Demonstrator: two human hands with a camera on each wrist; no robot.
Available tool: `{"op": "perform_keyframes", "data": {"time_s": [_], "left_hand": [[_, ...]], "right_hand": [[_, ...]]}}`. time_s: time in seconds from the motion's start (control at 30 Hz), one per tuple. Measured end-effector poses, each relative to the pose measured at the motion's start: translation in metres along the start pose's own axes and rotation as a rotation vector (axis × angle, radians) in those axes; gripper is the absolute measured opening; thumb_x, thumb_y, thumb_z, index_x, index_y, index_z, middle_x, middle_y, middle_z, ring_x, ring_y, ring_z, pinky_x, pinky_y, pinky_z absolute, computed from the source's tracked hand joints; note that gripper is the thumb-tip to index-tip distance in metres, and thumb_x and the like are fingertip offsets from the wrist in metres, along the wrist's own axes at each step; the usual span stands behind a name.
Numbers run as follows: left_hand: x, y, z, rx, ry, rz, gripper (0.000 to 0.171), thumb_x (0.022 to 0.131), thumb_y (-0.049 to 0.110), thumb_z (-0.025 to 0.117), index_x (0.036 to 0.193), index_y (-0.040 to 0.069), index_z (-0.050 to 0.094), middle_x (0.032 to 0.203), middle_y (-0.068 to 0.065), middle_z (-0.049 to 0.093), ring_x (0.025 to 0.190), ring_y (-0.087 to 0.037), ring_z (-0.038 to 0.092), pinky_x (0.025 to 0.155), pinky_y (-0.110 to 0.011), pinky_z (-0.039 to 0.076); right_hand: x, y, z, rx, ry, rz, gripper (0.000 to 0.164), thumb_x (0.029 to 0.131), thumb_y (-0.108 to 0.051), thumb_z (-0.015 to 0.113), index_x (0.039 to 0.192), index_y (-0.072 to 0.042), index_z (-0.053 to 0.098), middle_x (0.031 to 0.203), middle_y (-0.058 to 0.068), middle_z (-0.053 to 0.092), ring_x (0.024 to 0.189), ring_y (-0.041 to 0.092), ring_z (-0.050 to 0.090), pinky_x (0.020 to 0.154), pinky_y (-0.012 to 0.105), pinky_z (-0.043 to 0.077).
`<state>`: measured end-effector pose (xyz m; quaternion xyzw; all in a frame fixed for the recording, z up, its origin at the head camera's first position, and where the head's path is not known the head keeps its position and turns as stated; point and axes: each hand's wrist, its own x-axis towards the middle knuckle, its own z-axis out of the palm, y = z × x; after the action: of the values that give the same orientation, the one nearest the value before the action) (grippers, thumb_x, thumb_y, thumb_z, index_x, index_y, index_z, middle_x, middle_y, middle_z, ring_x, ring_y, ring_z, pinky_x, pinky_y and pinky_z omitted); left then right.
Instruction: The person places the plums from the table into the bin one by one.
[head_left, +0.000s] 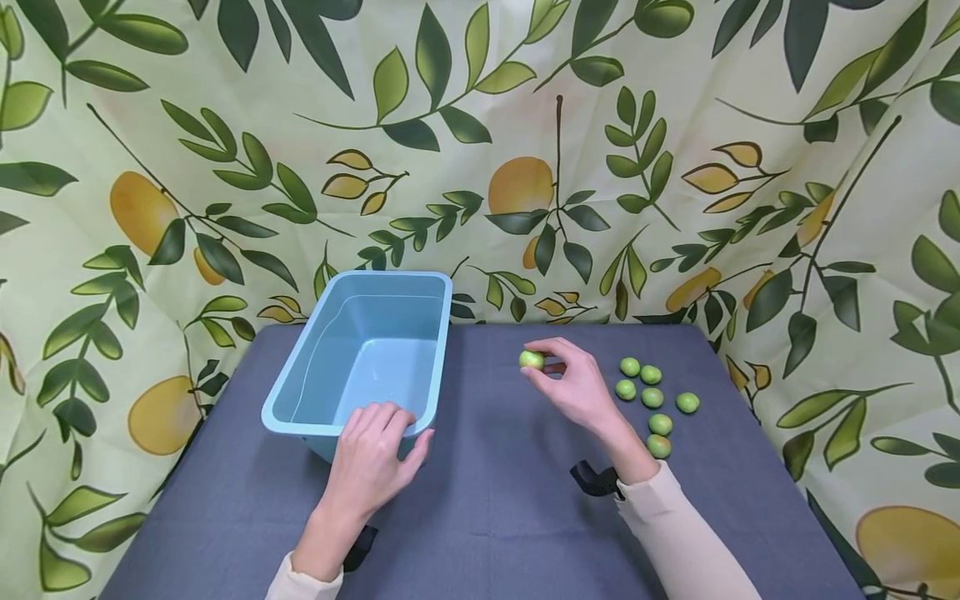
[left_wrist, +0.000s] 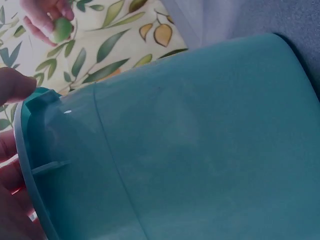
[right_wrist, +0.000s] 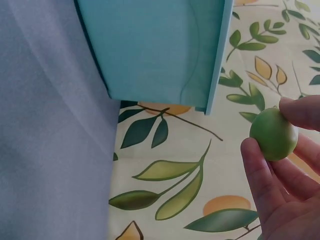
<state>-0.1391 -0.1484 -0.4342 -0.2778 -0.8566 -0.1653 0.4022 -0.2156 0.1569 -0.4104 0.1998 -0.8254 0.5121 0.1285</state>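
In my head view, the left hand (head_left: 372, 457) grips the near rim of the blue tub (head_left: 337, 367); the right hand (head_left: 577, 387) pinches a green fruit (head_left: 531, 360) between tub and seven loose fruits (head_left: 652, 397). My left wrist view shows the thumb (left_wrist: 15, 86) at the rim; my right wrist view, the pinched fruit apart from the tub.

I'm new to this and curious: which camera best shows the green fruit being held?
The right wrist view: the held green fruit looks largest there, mostly uncovered in the right hand. The head view shows it small, between thumb and fingers; the left wrist view shows it small and blurry, near the top left corner.
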Motion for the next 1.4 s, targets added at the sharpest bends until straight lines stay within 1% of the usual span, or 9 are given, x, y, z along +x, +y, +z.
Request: {"op": "perform_keyframes", "data": {"time_s": [0.13, 0.37, 0.57, 0.67, 0.83, 1.0, 1.13, 1.3, 1.4], "left_hand": [[-0.001, -0.001, 0.0, 0.007, 0.005, -0.001, 0.029, 0.093, 0.033, 0.057, 0.083, 0.008, 0.066, 0.076, -0.002, 0.059, 0.066, -0.024, 0.054, 0.059, -0.038, 0.04], [-0.003, -0.002, -0.001, -0.008, 0.02, -0.022, 0.028, 0.091, 0.033, 0.06, 0.081, 0.008, 0.066, 0.075, -0.002, 0.058, 0.065, -0.024, 0.053, 0.059, -0.039, 0.039], [-0.004, -0.003, -0.001, -0.018, 0.001, -0.043, 0.021, 0.084, 0.03, 0.068, 0.081, 0.009, 0.066, 0.076, -0.001, 0.057, 0.064, -0.022, 0.051, 0.058, -0.037, 0.038], [-0.004, -0.003, 0.0, -0.021, 0.012, -0.035, 0.019, 0.083, 0.029, 0.07, 0.081, 0.01, 0.066, 0.076, 0.0, 0.056, 0.064, -0.021, 0.05, 0.057, -0.036, 0.037], [-0.005, -0.003, 0.001, -0.028, 0.028, -0.027, 0.019, 0.082, 0.028, 0.071, 0.081, 0.01, 0.066, 0.076, 0.0, 0.056, 0.064, -0.021, 0.05, 0.057, -0.036, 0.036], [-0.004, -0.003, 0.0, -0.025, 0.023, -0.036, 0.019, 0.081, 0.028, 0.072, 0.08, 0.009, 0.067, 0.077, 0.0, 0.057, 0.065, -0.021, 0.051, 0.057, -0.036, 0.037], [-0.004, -0.003, 0.0, -0.027, 0.018, -0.042, 0.02, 0.083, 0.028, 0.07, 0.08, 0.009, 0.067, 0.076, -0.001, 0.056, 0.064, -0.021, 0.05, 0.057, -0.036, 0.036], [-0.005, -0.002, 0.0, -0.025, 0.008, -0.044, 0.024, 0.088, 0.032, 0.064, 0.08, 0.01, 0.066, 0.075, -0.001, 0.055, 0.063, -0.021, 0.048, 0.057, -0.035, 0.035], [-0.005, -0.002, 0.0, -0.019, 0.013, -0.033, 0.022, 0.087, 0.031, 0.065, 0.079, 0.01, 0.066, 0.076, -0.001, 0.055, 0.063, -0.021, 0.048, 0.057, -0.035, 0.035]], "right_hand": [[0.003, -0.005, 0.004, 0.008, 0.003, -0.018, 0.031, 0.087, -0.011, 0.08, 0.117, -0.008, 0.073, 0.111, 0.006, 0.07, 0.097, 0.02, 0.067, 0.084, 0.035, 0.057], [0.011, -0.017, 0.021, 0.064, -0.016, -0.054, 0.031, 0.086, -0.005, 0.078, 0.116, -0.004, 0.072, 0.111, 0.007, 0.07, 0.095, 0.022, 0.068, 0.085, 0.044, 0.058], [0.021, -0.031, 0.038, 0.091, -0.058, -0.086, 0.031, 0.086, -0.006, 0.078, 0.117, -0.005, 0.072, 0.11, 0.006, 0.069, 0.095, 0.023, 0.067, 0.085, 0.039, 0.058], [0.026, -0.036, 0.045, 0.104, -0.062, -0.11, 0.031, 0.086, -0.008, 0.079, 0.116, -0.006, 0.073, 0.109, 0.006, 0.069, 0.094, 0.023, 0.067, 0.084, 0.037, 0.058], [0.033, -0.042, 0.055, 0.139, -0.065, -0.13, 0.029, 0.087, -0.008, 0.079, 0.115, -0.005, 0.073, 0.109, 0.009, 0.069, 0.093, 0.026, 0.068, 0.085, 0.04, 0.058], [0.041, -0.047, 0.067, 0.15, -0.079, -0.156, 0.03, 0.087, -0.009, 0.078, 0.116, -0.003, 0.072, 0.111, 0.008, 0.069, 0.095, 0.022, 0.067, 0.085, 0.043, 0.058], [0.047, -0.048, 0.077, 0.162, -0.085, -0.175, 0.031, 0.087, -0.008, 0.077, 0.117, -0.001, 0.072, 0.113, 0.008, 0.068, 0.096, 0.019, 0.067, 0.085, 0.039, 0.058], [0.052, -0.048, 0.09, 0.173, -0.1, -0.147, 0.031, 0.087, -0.008, 0.077, 0.117, -0.003, 0.072, 0.114, 0.008, 0.068, 0.094, 0.018, 0.068, 0.084, 0.035, 0.058], [0.053, -0.046, 0.098, 0.16, -0.102, -0.146, 0.031, 0.087, -0.008, 0.077, 0.117, -0.003, 0.072, 0.114, 0.008, 0.068, 0.095, 0.019, 0.068, 0.084, 0.031, 0.058]]}}
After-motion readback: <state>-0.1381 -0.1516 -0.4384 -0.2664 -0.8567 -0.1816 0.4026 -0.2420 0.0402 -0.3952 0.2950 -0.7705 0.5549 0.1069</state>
